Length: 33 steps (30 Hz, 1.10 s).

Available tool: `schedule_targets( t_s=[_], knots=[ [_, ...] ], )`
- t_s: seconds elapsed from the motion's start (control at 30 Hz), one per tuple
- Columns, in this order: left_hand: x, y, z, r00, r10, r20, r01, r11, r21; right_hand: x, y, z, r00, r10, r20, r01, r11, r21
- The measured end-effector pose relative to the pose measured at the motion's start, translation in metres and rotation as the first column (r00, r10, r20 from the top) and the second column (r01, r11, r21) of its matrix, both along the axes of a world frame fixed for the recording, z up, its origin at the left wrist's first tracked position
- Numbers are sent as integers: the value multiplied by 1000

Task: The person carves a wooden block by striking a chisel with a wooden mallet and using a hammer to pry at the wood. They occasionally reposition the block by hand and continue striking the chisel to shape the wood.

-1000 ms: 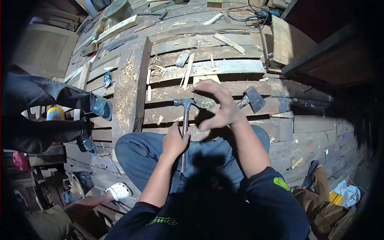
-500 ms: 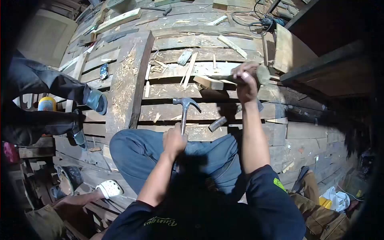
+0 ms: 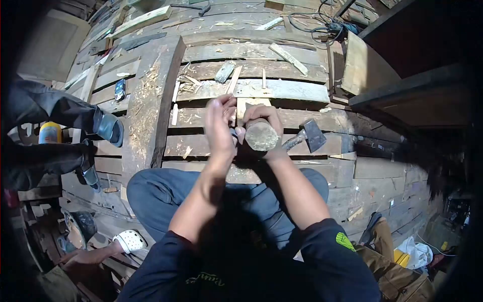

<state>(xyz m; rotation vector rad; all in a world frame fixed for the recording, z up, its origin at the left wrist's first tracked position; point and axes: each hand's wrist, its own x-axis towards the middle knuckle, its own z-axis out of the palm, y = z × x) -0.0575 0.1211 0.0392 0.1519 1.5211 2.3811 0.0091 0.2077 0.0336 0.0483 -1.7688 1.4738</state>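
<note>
My right hand (image 3: 262, 115) grips a thick wooden mallet (image 3: 261, 136), whose round, worn end faces up toward me. Beside it, my left hand (image 3: 219, 128) is raised with its fingers stretched upward and its thumb near the mallet. Something small and dark shows between the two hands, too hidden to name. Beyond my hands, a pale wood block (image 3: 246, 103) lies on the slats, partly covered. To the right of my right hand rests a hatchet (image 3: 314, 136), its handle running back toward my wrist. The claw hammer cannot be made out.
A thick beam (image 3: 163, 100) strewn with shavings lies left of the slatted floor. Offcuts, including a pale stick (image 3: 288, 59), are scattered ahead. Dark furniture (image 3: 407, 90) stands at right. A person's sandalled feet (image 3: 109, 130) are at left; a white clog (image 3: 132, 241) is behind them.
My right hand has brought the mallet left and down to the middle. My left hand has risen from my lap, and the claw hammer it held is no longer visible. The hatchet now shows fully.
</note>
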Motion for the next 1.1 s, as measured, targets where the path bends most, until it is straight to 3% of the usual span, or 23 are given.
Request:
schedule_targets(
  t_s=[0.07, 0.1, 0.13, 0.2, 0.23, 0.27, 0.33, 0.37, 0.4, 0.47, 0.5, 0.53, 0.63, 0.73, 0.9, 0.97, 1.0, 1.07, 1.1],
  knots=[
    [1, -1, 51, 968, -66, -244, 96, 989, 114, -2, 4, -9, 999, -48, 16, 48, 999, 8],
    [7, -8, 57, 908, -174, -381, 221, 972, 84, -4, 4, -5, 995, -65, 79, 61, 997, 51],
    [20, -12, 73, 846, -289, -448, 316, 949, -16, -2, 11, 3, 982, -121, 144, 89, 972, 216],
    [21, -16, 77, 550, -465, -693, 281, 885, -371, 8, 33, 21, 870, -26, 493, -191, 903, 385],
    [21, -10, 75, 448, -453, -771, 183, 890, -417, 14, 49, 15, 754, -3, 657, -267, 912, 310],
    [22, -4, 68, 408, -392, -825, 92, 916, -390, 20, 65, -4, 747, -34, 664, -185, 949, 256],
    [15, 1, 61, 390, -348, -853, 95, 936, -338, 25, 90, -24, 456, -33, 890, 43, 999, 16],
    [11, 8, 61, 427, -306, -851, 129, 952, -277, 24, 87, -33, 459, 172, 872, 18, 979, -203],
    [8, 13, 58, 458, -289, -841, 179, 956, -232, 11, 81, -37, 496, 145, 856, -156, 985, -76],
    [8, 17, 64, 516, -273, -812, 125, 962, -244, 10, 74, -13, 445, 353, 823, 40, 910, -412],
    [8, 15, 65, 533, -300, -791, 109, 952, -288, 5, 77, -28, 469, 505, 725, 188, 744, -641],
    [7, 14, 61, 559, -272, -783, 128, 962, -242, -1, 81, -32, 391, 508, 768, 114, 801, -588],
    [6, 18, 58, 580, -259, -773, 148, 966, -213, 2, 72, -20, 396, 516, 760, 109, 795, -597],
    [-7, 36, 61, 562, -140, -815, 80, 990, -114, 3, 75, -32, 395, 553, 734, 57, 782, -621],
    [-68, 62, 83, 866, -39, -498, 4, 998, -70, 7, 74, -28, 358, 537, 764, 29, 812, -583],
    [-100, 61, 78, 935, -11, -354, -3, 999, -39, 7, 78, -29, 315, 539, 781, -19, 826, -563],
    [-117, 60, 72, 947, 89, -310, -67, 995, 79, 6, 78, -26, 320, 542, 777, -21, 824, -566],
    [-147, 52, 55, 909, 366, -201, -350, 930, 111, 7, 80, -17, 240, 519, 820, -25, 848, -529],
    [-150, 41, 48, 870, 379, -316, -393, 919, 20, 7, 81, -24, 243, 515, 822, -25, 850, -525]
  ],
)
